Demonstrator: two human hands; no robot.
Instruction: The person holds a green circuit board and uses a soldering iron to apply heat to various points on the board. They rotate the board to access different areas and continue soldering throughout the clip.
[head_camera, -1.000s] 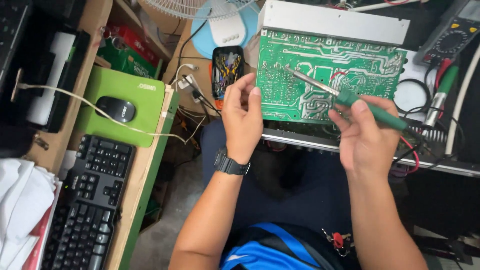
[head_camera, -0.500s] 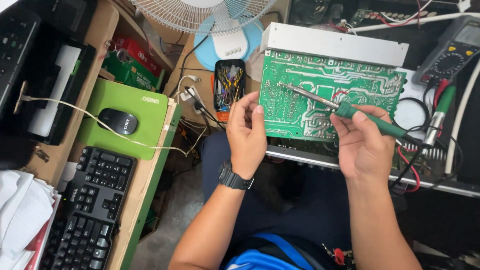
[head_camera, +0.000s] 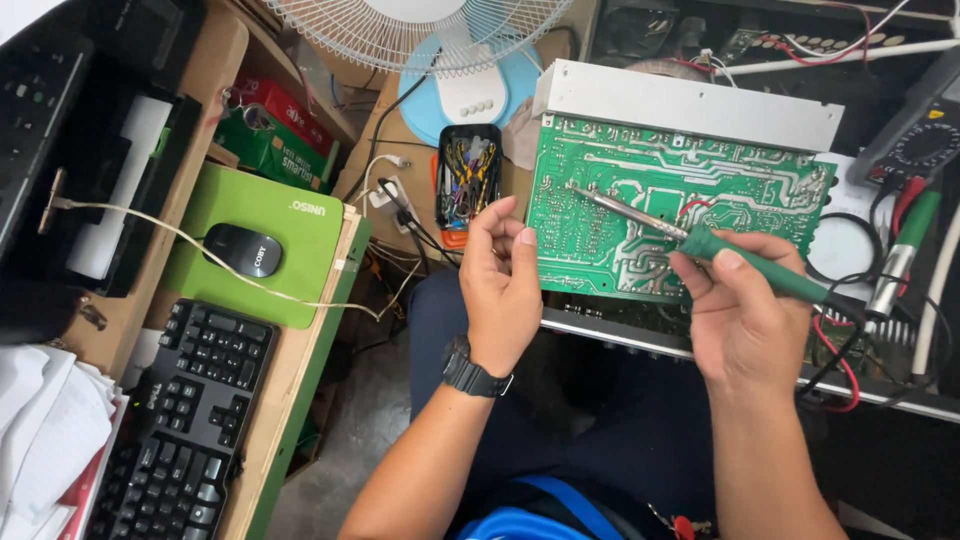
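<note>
Keyboard (head_camera: 170, 420) cut off at the bottom left. My left hand (head_camera: 503, 285) hovers loosely curled, holding nothing, just beside the green circuit board's (head_camera: 680, 215) left edge. My right hand (head_camera: 745, 315) grips the green soldering iron (head_camera: 700, 240), tip on the board; its cord vanishes among wires on the right.

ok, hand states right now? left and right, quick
Left hand: fingers loosely curled beside the green circuit board; whether it holds anything cannot be told.
Right hand: closed on the green-handled soldering iron.
</note>
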